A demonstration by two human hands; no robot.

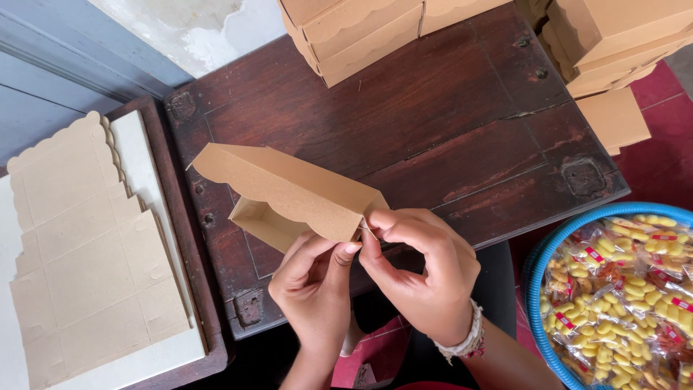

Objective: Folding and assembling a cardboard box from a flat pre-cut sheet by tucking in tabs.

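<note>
The kraft cardboard box [289, 195] — light, thin, easily creased, I judge — sits mid-frame over the dark wooden table [433, 108], both the left hand [314, 285] and right hand [426, 271] pinching its 4 o'clock corner — best held by folded edges.

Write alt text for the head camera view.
Two bare hands, left hand and right hand, pinch one end of a brown cardboard box over a dark wooden table. Flat box blanks lie left; a blue basket of snack packets sits right.

Soft even daylight, sharp, faint shadows
</note>
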